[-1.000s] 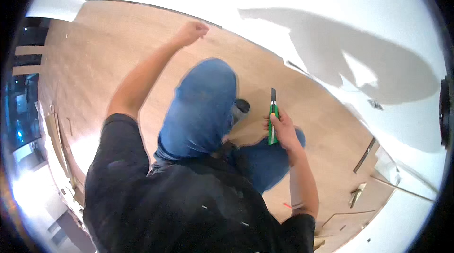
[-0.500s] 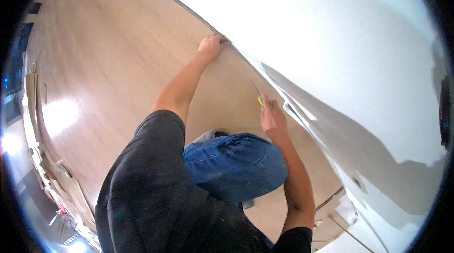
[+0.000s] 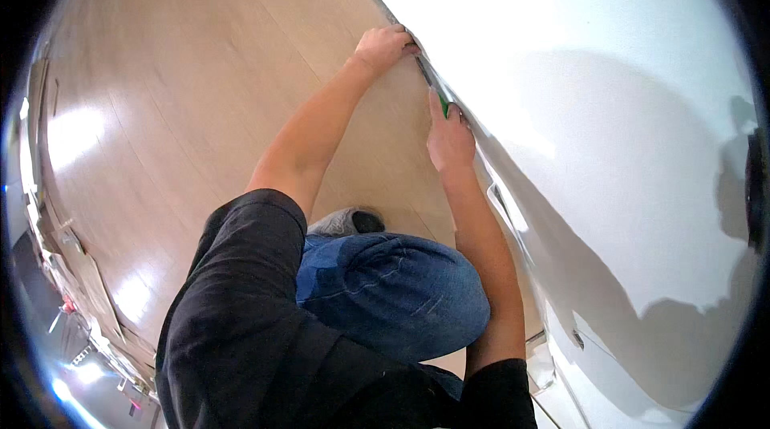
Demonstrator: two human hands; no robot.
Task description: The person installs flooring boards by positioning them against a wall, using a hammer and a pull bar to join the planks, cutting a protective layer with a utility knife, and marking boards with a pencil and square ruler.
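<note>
A green-handled cutter knife was clamped in and partly covered by the right hand beside the white wall, near the curled left hand, whose grip could not be determined.

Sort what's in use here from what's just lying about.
In use:
Green knife, in the right hand
White wall, the left hand at its foot

Apparently just lying about:
Brown flat pieces, at the floor's left side
Small red thing, too blurred to identify
</note>
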